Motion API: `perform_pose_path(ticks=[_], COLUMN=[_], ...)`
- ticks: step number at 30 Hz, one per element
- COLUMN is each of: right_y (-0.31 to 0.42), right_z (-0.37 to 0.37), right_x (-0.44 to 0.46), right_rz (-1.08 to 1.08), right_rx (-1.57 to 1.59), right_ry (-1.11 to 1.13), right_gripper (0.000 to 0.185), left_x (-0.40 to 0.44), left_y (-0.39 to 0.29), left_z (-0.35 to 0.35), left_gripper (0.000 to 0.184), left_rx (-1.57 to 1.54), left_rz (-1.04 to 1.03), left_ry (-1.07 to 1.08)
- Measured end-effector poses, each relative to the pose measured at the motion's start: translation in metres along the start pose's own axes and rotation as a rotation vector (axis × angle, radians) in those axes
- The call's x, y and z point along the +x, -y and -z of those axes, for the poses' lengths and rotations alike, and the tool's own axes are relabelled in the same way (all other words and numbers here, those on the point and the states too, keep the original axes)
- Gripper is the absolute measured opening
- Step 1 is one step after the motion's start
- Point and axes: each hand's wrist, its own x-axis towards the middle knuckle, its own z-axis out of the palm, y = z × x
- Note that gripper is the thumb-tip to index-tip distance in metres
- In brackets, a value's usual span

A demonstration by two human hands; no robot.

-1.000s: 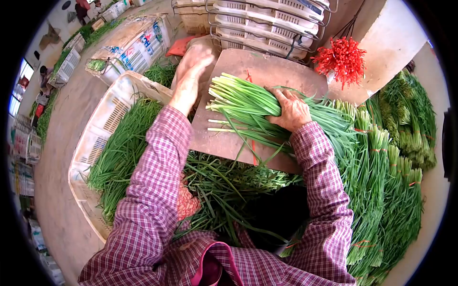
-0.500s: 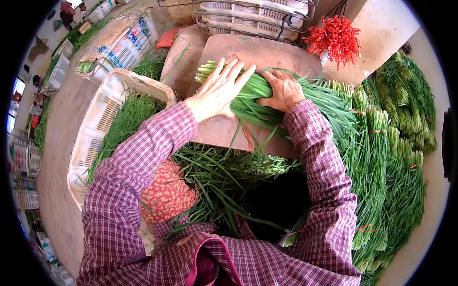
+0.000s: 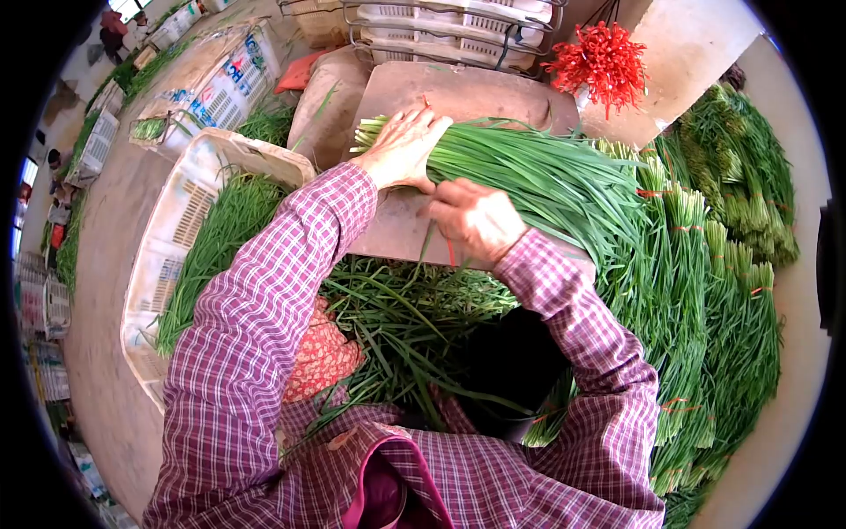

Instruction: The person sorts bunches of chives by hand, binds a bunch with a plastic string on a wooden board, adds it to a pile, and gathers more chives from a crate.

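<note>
A bunch of long green stalks (image 3: 520,167) lies across the brown board (image 3: 493,93), pale ends to the left, leaves fanned to the right. My left hand (image 3: 403,150) is wrapped over the bunch near its pale ends. Below the bunch, close to my left thumb, my right hand (image 3: 474,216) has its fingers curled together; whatever they hold is hidden. A red tie (image 3: 450,252) shows on the board near its front edge, and a bit of red shows above my left hand.
White crate (image 3: 145,291) of loose greens at left; tied bundles (image 3: 687,309) at right. Red ties (image 3: 601,69) hang at the upper right near stacked crates (image 3: 449,31). Loose leaves (image 3: 405,326) and a dark container (image 3: 515,366) are in front of me. People (image 3: 113,31) are far left.
My left hand came from the left onto the bunch and closed around it. My right hand left the top of the bunch, moved down and left, and curled its fingers.
</note>
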Motion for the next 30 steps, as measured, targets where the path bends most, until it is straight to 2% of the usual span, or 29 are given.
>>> perform_pose_path(ticks=[1,2,5,8,10,12,13,14,16,18,20,22,23,25,28,30], right_y=[0.006,0.01,0.02,0.045,0.073,0.089,0.094,0.084,0.068,0.028,0.0,-0.025,-0.033,-0.042,-0.042,-0.04], right_z=[-0.001,-0.007,-0.016,-0.019,-0.003,0.01,0.029,0.018,0.033,0.031,0.027,0.01,0.002,-0.002,-0.001,0.003], right_x=[-0.002,-0.005,-0.013,-0.03,-0.033,-0.039,-0.025,-0.029,-0.012,0.003,0.015,0.02,0.02,0.019,0.018,0.018], right_rz=[-0.056,-0.056,-0.356,-0.356,-0.351,-0.148,-0.18,-0.089,-0.349,-0.338,-0.353,-0.411,-0.435,-0.413,-0.405,-0.391], right_rx=[-0.014,-0.019,0.014,-0.173,0.173,0.628,0.671,0.693,0.249,-0.03,-0.296,-0.33,-0.347,-0.322,-0.287,-0.286], right_ry=[0.185,0.186,0.322,0.2,0.398,0.666,0.72,0.437,0.137,-0.078,-0.052,-0.005,0.06,0.035,0.014,-0.007], right_gripper=[0.039,0.039,0.036,0.04,0.032,0.029,0.031,0.03,0.038,0.061,0.088,0.108,0.113,0.113,0.112,0.111], left_x=[0.0,-0.001,0.0,-0.001,-0.005,-0.006,-0.006,-0.006,-0.009,-0.006,-0.009,-0.008,-0.007,-0.009,-0.026,-0.039], left_y=[0.0,0.0,-0.001,0.001,0.0,-0.003,-0.004,-0.004,-0.005,-0.009,-0.006,-0.006,-0.001,0.012,0.03,0.035], left_z=[0.002,0.004,0.008,0.005,0.001,-0.001,-0.003,-0.003,-0.004,0.0,-0.001,0.001,0.001,0.006,0.031,0.037], left_gripper=[0.105,0.105,0.107,0.114,0.115,0.116,0.116,0.116,0.116,0.117,0.119,0.12,0.121,0.125,0.129,0.132], left_rx=[-0.021,-0.023,0.002,0.048,0.053,0.031,0.045,0.063,0.027,0.041,0.031,0.084,0.047,-0.006,-0.102,-0.062], left_rz=[-0.002,-0.005,-0.03,-0.013,-0.044,-0.027,-0.014,0.005,0.011,0.06,0.031,0.039,0.01,-0.04,0.029,0.057], left_ry=[0.009,0.005,0.041,0.078,0.008,0.036,0.035,0.032,0.017,0.07,0.036,0.11,0.077,0.067,0.093,0.094])
